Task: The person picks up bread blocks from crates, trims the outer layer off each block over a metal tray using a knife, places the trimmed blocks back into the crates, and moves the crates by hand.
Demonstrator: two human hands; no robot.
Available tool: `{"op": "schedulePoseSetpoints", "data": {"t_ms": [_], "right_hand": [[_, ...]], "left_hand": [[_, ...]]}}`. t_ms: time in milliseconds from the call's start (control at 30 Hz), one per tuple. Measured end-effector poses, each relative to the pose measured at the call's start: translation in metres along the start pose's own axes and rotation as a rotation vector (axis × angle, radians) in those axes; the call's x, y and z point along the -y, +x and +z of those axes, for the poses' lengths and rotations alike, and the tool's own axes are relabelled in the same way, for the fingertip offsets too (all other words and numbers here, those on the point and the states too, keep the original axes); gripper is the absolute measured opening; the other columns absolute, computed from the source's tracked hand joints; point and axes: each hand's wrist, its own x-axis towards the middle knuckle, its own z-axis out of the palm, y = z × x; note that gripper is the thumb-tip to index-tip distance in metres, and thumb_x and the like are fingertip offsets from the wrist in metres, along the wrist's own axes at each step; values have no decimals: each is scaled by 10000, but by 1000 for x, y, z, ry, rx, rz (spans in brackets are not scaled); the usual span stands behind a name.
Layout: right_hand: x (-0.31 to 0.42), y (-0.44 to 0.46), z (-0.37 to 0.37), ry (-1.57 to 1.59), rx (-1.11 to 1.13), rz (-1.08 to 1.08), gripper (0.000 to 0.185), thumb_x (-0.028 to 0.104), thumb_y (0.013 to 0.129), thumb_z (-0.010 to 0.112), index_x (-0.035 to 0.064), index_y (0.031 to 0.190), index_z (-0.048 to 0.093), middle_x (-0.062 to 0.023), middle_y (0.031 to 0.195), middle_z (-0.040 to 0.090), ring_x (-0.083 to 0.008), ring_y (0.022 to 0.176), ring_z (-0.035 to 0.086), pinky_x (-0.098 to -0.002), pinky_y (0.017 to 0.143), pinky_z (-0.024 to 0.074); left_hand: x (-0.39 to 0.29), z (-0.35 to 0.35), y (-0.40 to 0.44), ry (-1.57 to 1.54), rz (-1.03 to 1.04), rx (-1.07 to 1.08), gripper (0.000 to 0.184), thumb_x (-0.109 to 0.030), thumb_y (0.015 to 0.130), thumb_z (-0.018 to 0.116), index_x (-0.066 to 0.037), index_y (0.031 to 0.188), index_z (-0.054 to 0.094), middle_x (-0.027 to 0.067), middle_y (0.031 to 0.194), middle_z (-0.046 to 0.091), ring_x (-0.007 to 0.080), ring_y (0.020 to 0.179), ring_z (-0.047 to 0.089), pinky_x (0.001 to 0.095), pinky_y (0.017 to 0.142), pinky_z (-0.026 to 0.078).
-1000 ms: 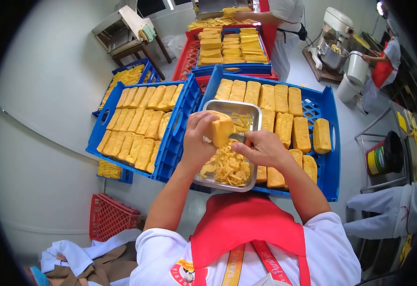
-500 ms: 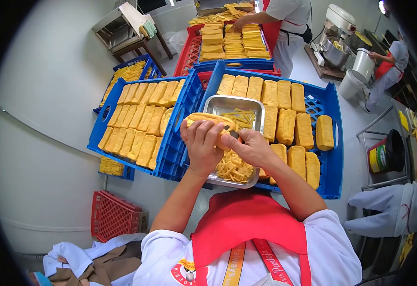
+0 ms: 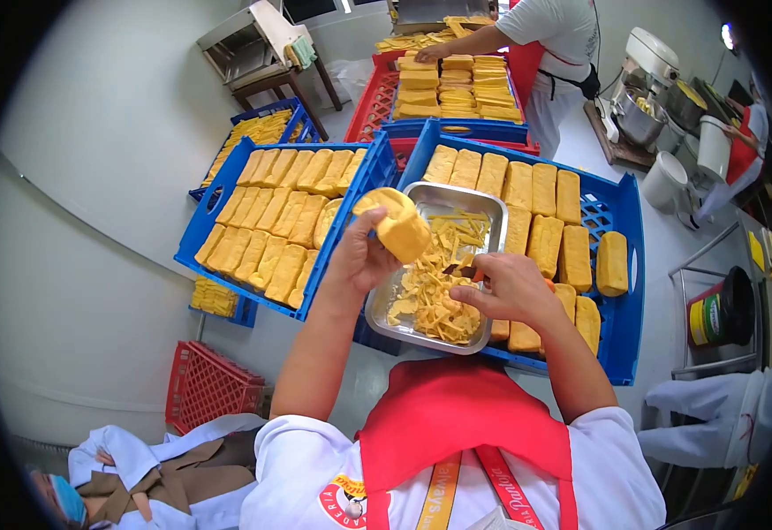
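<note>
My left hand (image 3: 358, 254) grips a yellow bread loaf (image 3: 405, 233), held tilted above the left side of a metal tray (image 3: 500, 212). Closed around the orange handle of a small knife (image 3: 464, 270), my right hand (image 3: 514, 290) is over the tray's right side. The dark blade points left, apart from the loaf. Thin yellow bread trimmings (image 3: 435, 300) lie heaped in the tray. The tray rests on a blue crate (image 3: 635, 291) holding rows of similar loaves (image 3: 545, 246); part of that crate is hidden by the tray and my right arm.
On the left stands another blue crate (image 3: 246, 297) full of loaves. Farther back, a co-worker's hand (image 3: 432, 53) touches stacked bread slices (image 3: 457, 88). A mixer (image 3: 651, 62) and white buckets (image 3: 666, 181) are at right. A red crate (image 3: 214, 389) sits low at left.
My hands have separated. The loaf moved slightly left and turned in my left hand, while my right hand brought the knife away from it, down and right over the trimmings.
</note>
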Motion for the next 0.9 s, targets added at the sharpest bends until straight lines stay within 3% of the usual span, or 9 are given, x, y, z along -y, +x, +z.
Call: {"op": "schedulePoseSetpoints", "data": {"t_ms": [133, 233, 567, 767, 867, 900], "right_hand": [[5, 4, -3, 243, -121, 3, 450, 465, 986, 564, 51, 832, 652, -182, 756, 657, -380, 740, 656, -480, 671, 500], [9, 13, 0, 92, -301, -100, 405, 376, 1027, 526, 45, 812, 617, -181, 715, 592, -394, 703, 627, -478, 626, 472], [14, 34, 5, 64, -375, -140, 430, 395, 1028, 516, 47, 791, 602, -177, 712, 596, -403, 710, 620, -492, 632, 469], [13, 33, 15, 60, -152, -122, 437, 416, 1021, 514, 53, 814, 640, -183, 704, 616, -396, 727, 644, -487, 649, 495], [17, 27, 22, -11, -142, -133, 456, 468, 983, 557, 56, 825, 670, -171, 727, 645, -373, 735, 669, -475, 649, 507], [18, 23, 18, -126, -37, -136, 481, 512, 948, 588, 55, 828, 681, -164, 744, 661, -359, 739, 679, -469, 652, 511]], "left_hand": [[20, -8, 7, 20, -57, -66, 563, -407, 901, 753, -96, 1325, 552, 122, 1273, 621, 256, 1143, 650, 405, 854, 616], [27, -11, 9, 48, -92, -32, 576, -451, 898, 749, -97, 1314, 564, 98, 1236, 657, 235, 1105, 674, 383, 877, 613], [29, 0, 0, 6, -117, -3, 478, -396, 962, 687, -85, 1304, 565, 80, 1206, 676, 215, 1083, 686, 392, 902, 597], [31, -4, 8, 12, -36, -66, 480, -381, 950, 708, -82, 1295, 559, 83, 1185, 672, 221, 1070, 680, 392, 890, 593], [28, -10, 19, 157, 22, -106, 430, -339, 958, 684, -88, 1284, 558, 87, 1185, 668, 237, 1060, 680, 395, 872, 599], [26, -13, 22, 160, 23, -104, 430, -339, 958, 684, -88, 1284, 558, 87, 1185, 668, 237, 1060, 680, 395, 872, 599]]}}
